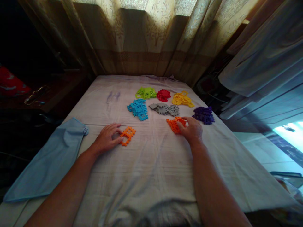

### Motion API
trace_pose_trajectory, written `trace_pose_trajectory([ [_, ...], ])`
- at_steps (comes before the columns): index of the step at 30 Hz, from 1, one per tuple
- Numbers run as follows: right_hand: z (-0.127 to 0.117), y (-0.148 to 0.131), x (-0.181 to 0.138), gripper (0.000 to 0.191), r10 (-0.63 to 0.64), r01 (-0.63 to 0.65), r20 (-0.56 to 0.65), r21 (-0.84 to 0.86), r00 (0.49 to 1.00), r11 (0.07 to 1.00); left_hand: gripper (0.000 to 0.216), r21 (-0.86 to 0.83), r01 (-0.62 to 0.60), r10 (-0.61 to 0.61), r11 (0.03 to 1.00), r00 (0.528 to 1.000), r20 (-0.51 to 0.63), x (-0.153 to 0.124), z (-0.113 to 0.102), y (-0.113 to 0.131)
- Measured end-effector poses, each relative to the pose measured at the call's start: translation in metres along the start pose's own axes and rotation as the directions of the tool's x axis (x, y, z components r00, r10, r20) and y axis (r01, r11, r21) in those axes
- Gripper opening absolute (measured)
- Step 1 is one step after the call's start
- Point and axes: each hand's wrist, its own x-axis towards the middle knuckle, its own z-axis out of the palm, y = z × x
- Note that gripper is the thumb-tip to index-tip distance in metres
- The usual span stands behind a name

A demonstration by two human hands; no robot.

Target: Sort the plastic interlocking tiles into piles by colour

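Observation:
Two joined orange square tiles (128, 135) lie on the white sheet (153, 170), and my left hand (107, 137) rests beside them with curled fingertips touching their left edge. My right hand (192, 129) lies over a small heap of orange tiles (174, 124), fingers bent down onto the pieces. Beyond them sit sorted heaps of the same plastic tiles: blue (138, 108), green (146, 92), red (163, 95), grey (165, 109), yellow (182, 99) and purple (204, 114).
A light blue cloth (50, 157) lies at the sheet's left edge. Patterned curtains (151, 37) hang behind the bed. A dark wooden surface (47, 94) stands to the left, and a pale draped fabric (265, 56) hangs at the right.

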Motion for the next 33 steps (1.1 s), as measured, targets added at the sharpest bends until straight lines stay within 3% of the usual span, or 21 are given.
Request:
trace_pose_trajectory([
  [6, 0.004, -0.037, -0.011, 0.025, -0.199, 0.211, -0.109, 0.107, 0.974, 0.972, 0.021, 0.045, 0.04, -0.036, 0.998, 0.995, -0.093, -0.001, 0.004, 0.013],
  [10, 0.008, -0.07, -0.026, 0.021, -0.376, 0.369, -0.018, 0.241, 0.927, 0.898, 0.019, 0.044, 0.052, -0.045, 0.998, 0.985, -0.166, -0.002, 0.005, 0.022],
  [16, 0.01, -0.099, -0.041, 0.019, -0.511, 0.436, 0.124, 0.376, 0.851, 0.817, 0.021, -0.038, 0.009, -0.018, 0.999, 0.969, -0.246, -0.003, 0.003, 0.034],
  [19, 0.01, -0.11, -0.049, 0.022, -0.526, 0.403, 0.181, 0.455, 0.831, 0.794, 0.021, -0.078, -0.053, 0.029, 0.996, 0.958, -0.286, -0.003, 0.007, 0.045],
  [23, 0.011, -0.13, -0.064, 0.034, -0.511, 0.246, 0.306, 0.611, 0.803, 0.752, 0.017, -0.099, -0.162, 0.124, 0.982, 0.943, -0.309, -0.004, 0.016, 0.061],
  [26, 0.012, -0.142, -0.072, 0.031, -0.49, 0.152, 0.365, 0.659, 0.792, 0.736, 0.017, -0.114, -0.204, 0.164, 0.972, 0.943, -0.289, -0.005, 0.019, 0.067],
  [29, 0.014, -0.139, -0.068, 0.027, -0.439, 0.123, 0.354, 0.647, 0.826, 0.753, 0.023, -0.109, -0.194, 0.159, 0.975, 0.951, -0.266, -0.005, 0.019, 0.064],
  [33, 0.011, -0.11, -0.045, 0.032, -0.277, 0.096, 0.244, 0.565, 0.929, 0.819, 0.047, 0.008, -0.089, 0.088, 0.996, 0.968, -0.234, -0.005, 0.021, 0.049],
])
